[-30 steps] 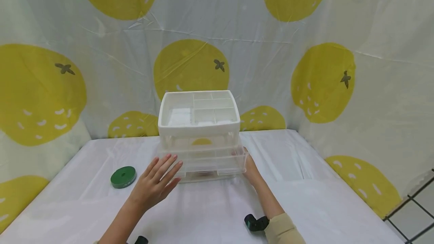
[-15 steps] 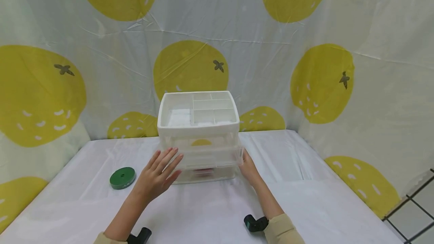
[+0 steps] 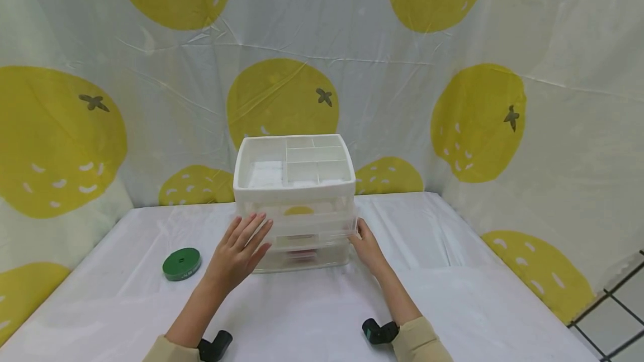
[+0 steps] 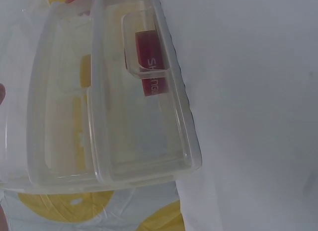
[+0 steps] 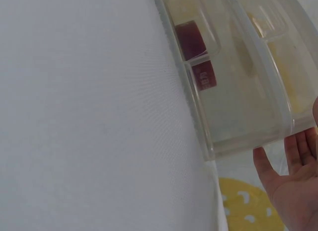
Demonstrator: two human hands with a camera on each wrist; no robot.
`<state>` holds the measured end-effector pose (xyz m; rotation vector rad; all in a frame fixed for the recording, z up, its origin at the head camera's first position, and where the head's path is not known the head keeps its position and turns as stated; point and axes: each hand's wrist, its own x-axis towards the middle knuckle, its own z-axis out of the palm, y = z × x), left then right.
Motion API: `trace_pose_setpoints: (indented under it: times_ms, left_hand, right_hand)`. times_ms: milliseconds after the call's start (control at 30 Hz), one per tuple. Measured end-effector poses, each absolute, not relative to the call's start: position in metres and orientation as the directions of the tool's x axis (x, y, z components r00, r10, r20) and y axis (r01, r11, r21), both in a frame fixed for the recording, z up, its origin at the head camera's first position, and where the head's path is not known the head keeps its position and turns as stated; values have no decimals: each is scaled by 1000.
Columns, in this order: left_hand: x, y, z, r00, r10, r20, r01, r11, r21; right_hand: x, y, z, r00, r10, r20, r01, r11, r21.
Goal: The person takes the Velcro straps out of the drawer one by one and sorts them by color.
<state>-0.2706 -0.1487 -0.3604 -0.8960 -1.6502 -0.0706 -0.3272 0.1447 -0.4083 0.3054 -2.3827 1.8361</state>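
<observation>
A white desktop drawer unit point(image 3: 297, 187) with clear drawers stands at the back middle of the table. My left hand point(image 3: 236, 255) is held at its front left, fingers straight and spread, overlapping the front in the head view. My right hand point(image 3: 366, 243) is at the right end of the middle drawer point(image 3: 297, 242), with extended fingers against its side in the right wrist view point(image 5: 298, 166). That drawer sits almost flush with the others. Through the bottom drawer's point(image 4: 144, 126) clear front shows a dark red thing point(image 4: 150, 62) with white lettering.
A flat green disc-shaped roll point(image 3: 181, 264) lies on the white-covered table point(image 3: 312, 317), left of the unit. The unit's top is a divided tray point(image 3: 318, 153). Curtains point(image 3: 382, 94) with yellow fruit prints hang behind, and a black wire grid point(image 3: 616, 312) stands at the lower right.
The middle drawer has slid back from jutting out to nearly flush. My right hand followed it inward; my left hand rose slightly toward the unit's front.
</observation>
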Motion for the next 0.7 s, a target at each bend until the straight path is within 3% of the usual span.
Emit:
trace_pose_setpoints:
  times_ms: [700]
  left_hand:
    - [-281, -149, -362, -125, 486, 865, 588, 739, -330]
  right_hand:
    - [-326, 143, -409, -965, -84, 250, -263, 249, -932]
